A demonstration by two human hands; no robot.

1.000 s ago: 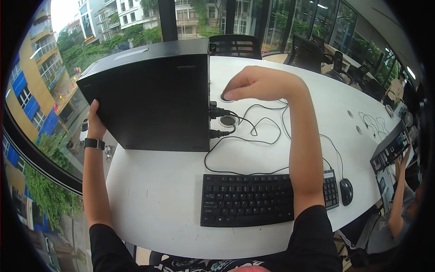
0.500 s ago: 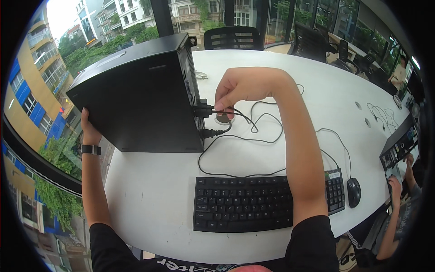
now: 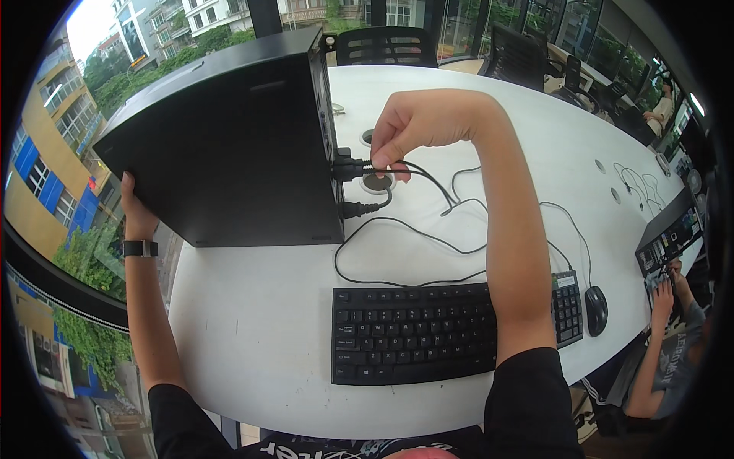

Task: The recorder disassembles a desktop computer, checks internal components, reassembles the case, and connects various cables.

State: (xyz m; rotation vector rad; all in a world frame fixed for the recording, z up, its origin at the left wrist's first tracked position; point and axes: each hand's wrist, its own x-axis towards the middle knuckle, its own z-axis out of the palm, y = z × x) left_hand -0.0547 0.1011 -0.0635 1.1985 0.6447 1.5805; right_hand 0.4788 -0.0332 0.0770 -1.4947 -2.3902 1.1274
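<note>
A black desktop computer tower (image 3: 229, 161) stands on the white table, its rear side toward the right. My left hand (image 3: 139, 210) wraps the tower's front edge; the thumb shows, while the other fingers are hidden behind it. At the rear ports, my right hand (image 3: 401, 141) pinches thin black cables (image 3: 417, 170) just behind their plugs (image 3: 350, 165), which sit against the tower. Below them a thicker black power cord (image 3: 367, 208) is plugged in and curves toward a round table grommet (image 3: 378, 182).
A black keyboard (image 3: 413, 335) lies in front of me, partly under my right forearm, with a black mouse (image 3: 595, 311) beside it. Cables loop across the table (image 3: 252, 306). At the far right, another person's hands (image 3: 664, 294) work at an open computer case (image 3: 669, 233). Chairs (image 3: 386, 47) stand behind the table.
The whole scene has shifted slightly upward in the picture. My right hand's fingertips have slid a little along the cables, away from the plugs. My left hand keeps its hold on the tower.
</note>
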